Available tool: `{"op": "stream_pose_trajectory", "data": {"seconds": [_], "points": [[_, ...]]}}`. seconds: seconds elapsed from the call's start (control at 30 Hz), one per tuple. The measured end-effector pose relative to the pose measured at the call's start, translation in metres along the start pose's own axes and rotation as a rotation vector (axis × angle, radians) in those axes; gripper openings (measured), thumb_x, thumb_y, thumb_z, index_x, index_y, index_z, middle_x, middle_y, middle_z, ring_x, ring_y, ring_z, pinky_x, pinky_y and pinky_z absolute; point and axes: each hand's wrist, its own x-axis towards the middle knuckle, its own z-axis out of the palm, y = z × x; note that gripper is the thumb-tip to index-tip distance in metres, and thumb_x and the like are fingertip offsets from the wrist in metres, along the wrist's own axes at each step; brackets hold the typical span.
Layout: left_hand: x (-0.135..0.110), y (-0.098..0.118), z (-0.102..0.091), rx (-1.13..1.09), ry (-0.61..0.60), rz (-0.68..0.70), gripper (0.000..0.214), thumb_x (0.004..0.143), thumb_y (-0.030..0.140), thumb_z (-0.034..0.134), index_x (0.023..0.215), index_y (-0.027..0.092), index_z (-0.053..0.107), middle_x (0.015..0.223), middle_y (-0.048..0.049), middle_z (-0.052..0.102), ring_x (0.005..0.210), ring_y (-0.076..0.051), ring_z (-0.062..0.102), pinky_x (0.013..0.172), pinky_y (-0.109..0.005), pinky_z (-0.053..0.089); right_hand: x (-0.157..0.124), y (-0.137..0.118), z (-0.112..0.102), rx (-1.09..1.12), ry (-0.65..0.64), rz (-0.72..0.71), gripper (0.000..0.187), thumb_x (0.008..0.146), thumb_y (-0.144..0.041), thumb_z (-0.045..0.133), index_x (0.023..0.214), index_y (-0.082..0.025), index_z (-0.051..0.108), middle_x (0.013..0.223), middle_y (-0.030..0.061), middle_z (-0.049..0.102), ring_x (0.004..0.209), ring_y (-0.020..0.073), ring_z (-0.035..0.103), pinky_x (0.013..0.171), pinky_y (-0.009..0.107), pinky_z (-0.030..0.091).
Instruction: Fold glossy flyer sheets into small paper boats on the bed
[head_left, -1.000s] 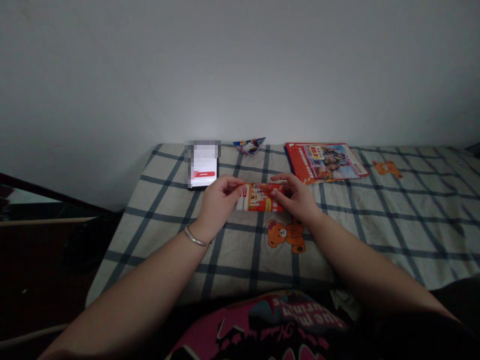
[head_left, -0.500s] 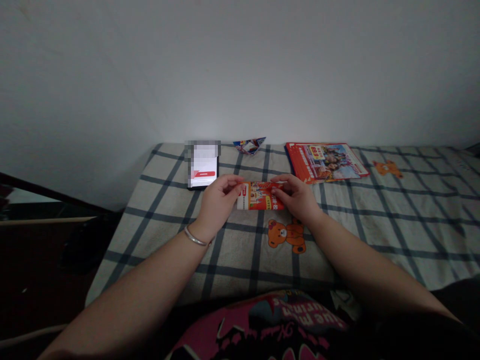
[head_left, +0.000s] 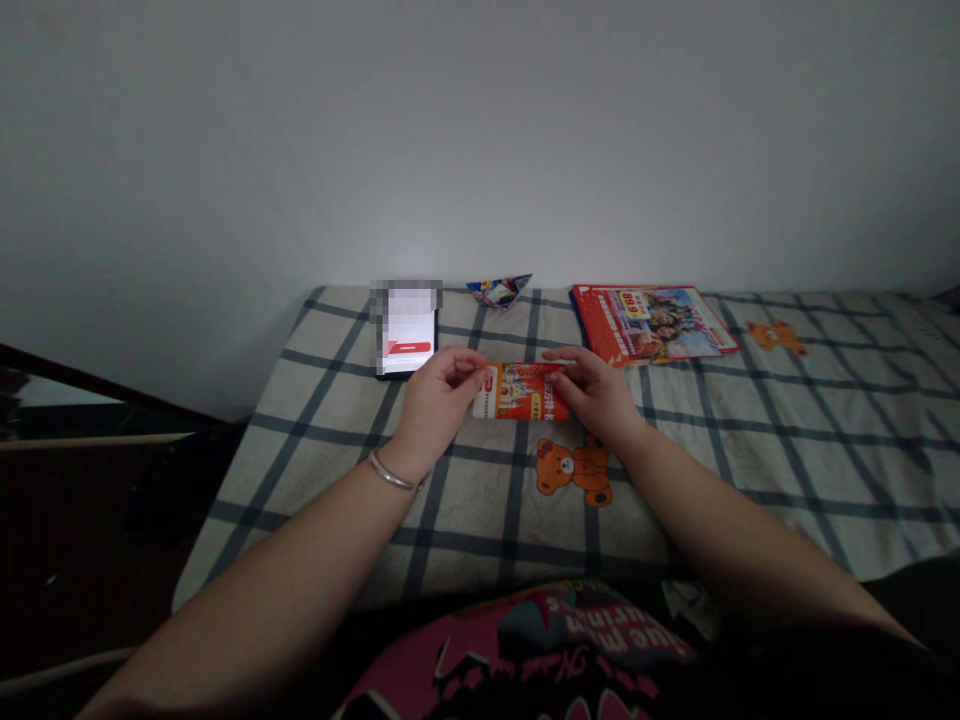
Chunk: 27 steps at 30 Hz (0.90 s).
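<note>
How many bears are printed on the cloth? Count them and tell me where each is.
2 in view: the near bear is on the person's side of the red paper, by the right hand; the far bear is right of the flyers. More may be hidden.

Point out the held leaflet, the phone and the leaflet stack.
Held leaflet [head_left: 520, 392]: head view, printed middle.
Phone [head_left: 409, 330]: head view, lit screen.
Leaflet stack [head_left: 654, 326]: head view, top sheet's middle.
</note>
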Motion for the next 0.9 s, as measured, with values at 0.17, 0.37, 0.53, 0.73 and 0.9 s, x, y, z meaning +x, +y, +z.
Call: {"op": "stream_pose_trajectory", "data": {"seconds": [0.17,0.37,0.53,0.73,0.9], "points": [[0.002,-0.003,0.000,0.015,0.005,-0.013,0.014,0.079,0.029,0.068,0.089,0.019,0.066,0.079,-0.0006,0.068,0.071,-0.015,0.064,0.065,-0.027,0.052,0.001,0.001,0.000,-0.021,0.002,0.013,0.024,0.085,-0.036,0.064,0.106,-0.024,0.066,0.075,-0.0001,0.070,0.064,0.0151,0.065,0.058,0.028,0.052],[0.001,-0.007,-0.001,0.016,-0.013,-0.016,0.013,0.081,0.030,0.067,0.089,0.019,0.067,0.082,-0.0013,0.069,0.073,-0.016,0.065,0.066,-0.028,0.052,0.003,0.004,0.002,-0.025,0.022,0.017,0.020,0.086,-0.035,0.062,0.100,-0.023,0.068,0.089,0.0034,0.075,0.076,0.0177,0.070,0.067,0.032,0.056],[0.001,-0.005,0.000,0.026,-0.023,-0.012,0.012,0.082,0.027,0.066,0.091,0.019,0.067,0.084,-0.0014,0.070,0.074,-0.016,0.065,0.067,-0.028,0.053,0.004,0.008,0.001,-0.013,0.007,0.009,0.020,0.087,-0.035,0.061,0.102,-0.023,0.068,0.093,0.0037,0.075,0.081,0.0180,0.071,0.070,0.031,0.057],[0.004,-0.001,-0.005,0.303,-0.093,0.033,0.013,0.086,0.023,0.061,0.094,0.020,0.070,0.089,-0.0017,0.073,0.080,-0.017,0.067,0.073,-0.030,0.053,0.005,0.010,0.001,-0.190,-0.026,0.058,0.021,0.089,-0.033,0.060,0.106,-0.024,0.070,0.092,0.0026,0.076,0.077,0.0182,0.071,0.067,0.031,0.055],[0.009,0.006,-0.007,0.598,-0.169,0.108,0.016,0.087,0.014,0.059,0.093,0.019,0.073,0.094,-0.0031,0.074,0.087,-0.018,0.067,0.082,-0.033,0.052,0.011,0.005,0.001,-0.368,-0.048,0.004,0.017,0.089,-0.027,0.062,0.103,-0.025,0.072,0.092,0.0017,0.076,0.080,0.0180,0.070,0.073,0.031,0.053]]}}
